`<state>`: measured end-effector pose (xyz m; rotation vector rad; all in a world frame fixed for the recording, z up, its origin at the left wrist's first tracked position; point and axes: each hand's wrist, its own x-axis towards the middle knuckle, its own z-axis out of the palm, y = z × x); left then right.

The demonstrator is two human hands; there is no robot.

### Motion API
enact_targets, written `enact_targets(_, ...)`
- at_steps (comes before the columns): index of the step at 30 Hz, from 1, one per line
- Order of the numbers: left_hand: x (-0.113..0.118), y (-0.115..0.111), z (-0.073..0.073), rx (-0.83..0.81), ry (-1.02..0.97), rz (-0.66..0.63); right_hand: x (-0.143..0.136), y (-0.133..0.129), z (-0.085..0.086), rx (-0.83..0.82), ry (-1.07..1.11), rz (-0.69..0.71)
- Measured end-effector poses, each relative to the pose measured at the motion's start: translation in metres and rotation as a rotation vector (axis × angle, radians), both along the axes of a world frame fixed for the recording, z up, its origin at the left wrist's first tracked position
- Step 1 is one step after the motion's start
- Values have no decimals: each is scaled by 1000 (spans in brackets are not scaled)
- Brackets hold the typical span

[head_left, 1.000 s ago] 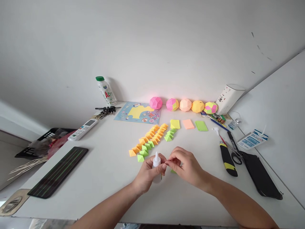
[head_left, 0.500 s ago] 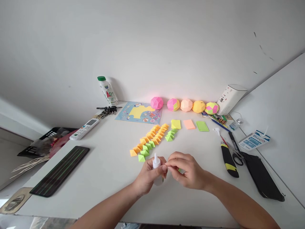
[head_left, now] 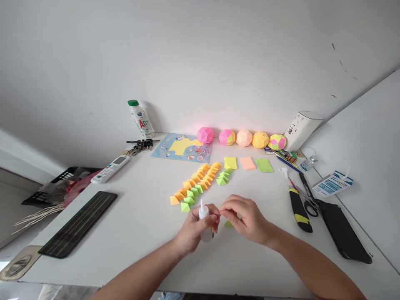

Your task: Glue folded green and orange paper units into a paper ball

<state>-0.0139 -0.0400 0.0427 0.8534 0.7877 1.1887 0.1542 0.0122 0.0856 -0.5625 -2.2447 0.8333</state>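
While gripping bottle (head_left: 203,213) in left hand (head_left: 193,231), pinching right hand (head_left: 245,218) closed just beside it, unclear on what.

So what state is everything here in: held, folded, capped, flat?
Left hand: closed around squeeze bottle
Right hand: fingertips together, contents unclear
Squeeze bottle: held, nozzle up
Green-capped bottle: capped, standing
Orange pieces: folded, in rows
Paper squares: flat
Paper balls: lined up
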Motion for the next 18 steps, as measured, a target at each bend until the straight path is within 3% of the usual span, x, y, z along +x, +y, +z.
enact_targets(4, 0, 0, 3, -29, 14, -1, 0, 1, -1, -46, -1, -71)
enact_targets(10, 1, -1, 1, -38, 22, -97, -4, -1, -8, 4, 113, 69)
enact_targets(15, 1, 1, -1, -89, -22, -89, -5, -3, -11, -207, 125, 189)
enact_targets(18, 1, 1, 0, -118, -20, -33, -4, -3, -10, -238, 42, 217)
